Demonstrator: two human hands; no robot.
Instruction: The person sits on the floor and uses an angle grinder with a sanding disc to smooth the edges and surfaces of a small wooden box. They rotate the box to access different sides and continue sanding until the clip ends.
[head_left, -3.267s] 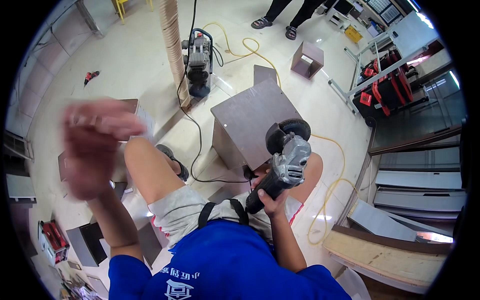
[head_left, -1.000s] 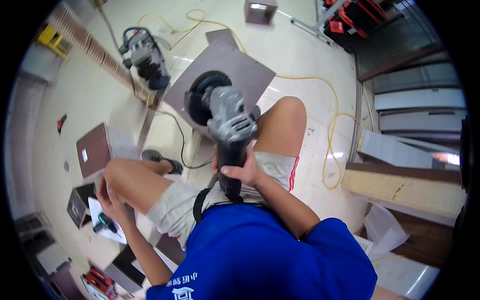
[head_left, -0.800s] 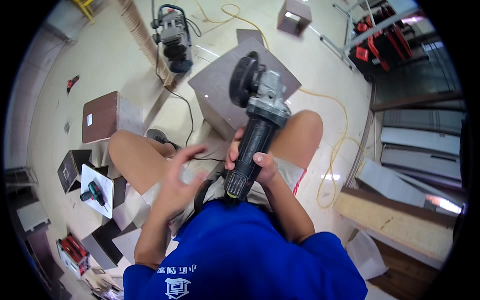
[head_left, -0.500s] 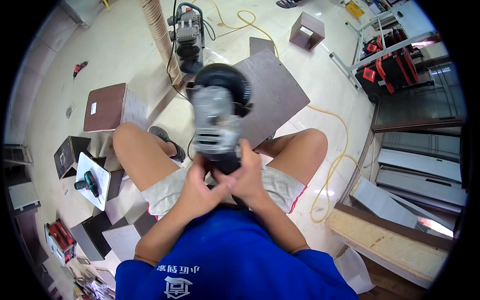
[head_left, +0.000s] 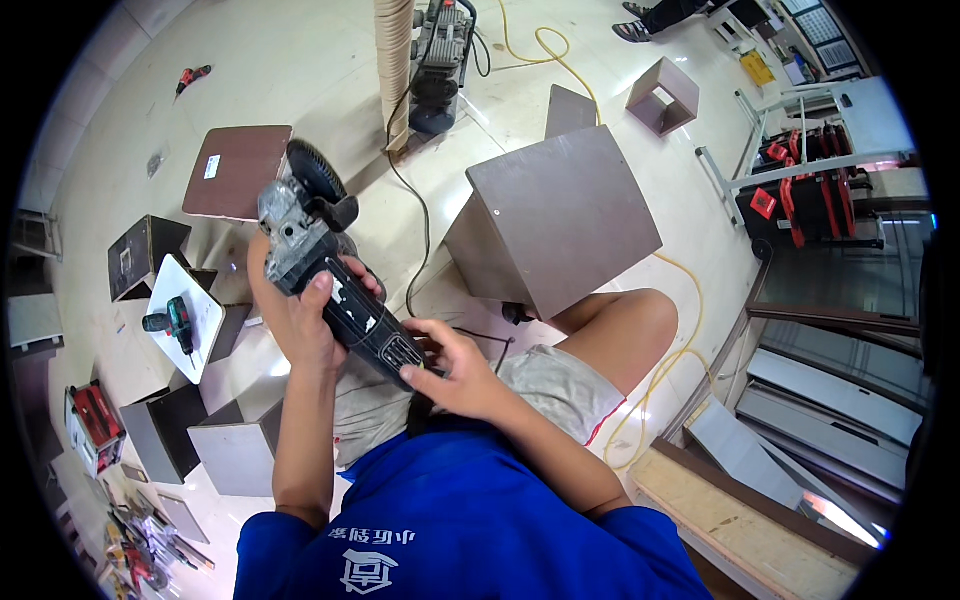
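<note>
An angle grinder (head_left: 350, 310) with a black body, a grey metal head and a dark round disc (head_left: 316, 170) is held in front of my lap. It slants, with the disc end up and to the left. My left hand (head_left: 322, 315) is wrapped round the body just behind the metal head. My right hand (head_left: 452, 370) grips the rear of the body near my waist. A black cord (head_left: 424, 230) lies on the floor beyond. Past my right knee stands a grey-brown box (head_left: 570, 215), apart from the grinder.
At left, a cordless drill (head_left: 178, 325) lies on a white board (head_left: 200, 345) among several dark boxes. A brown box (head_left: 240, 170) stands ahead left. An air compressor (head_left: 438, 70) and yellow hose (head_left: 690, 290) are farther out. Another person's shoe (head_left: 632, 32) shows at far right.
The grinder has swung from upright in the centre to a leftward slant. My left hand has moved up along its body; my right hand has shifted down to its rear.
</note>
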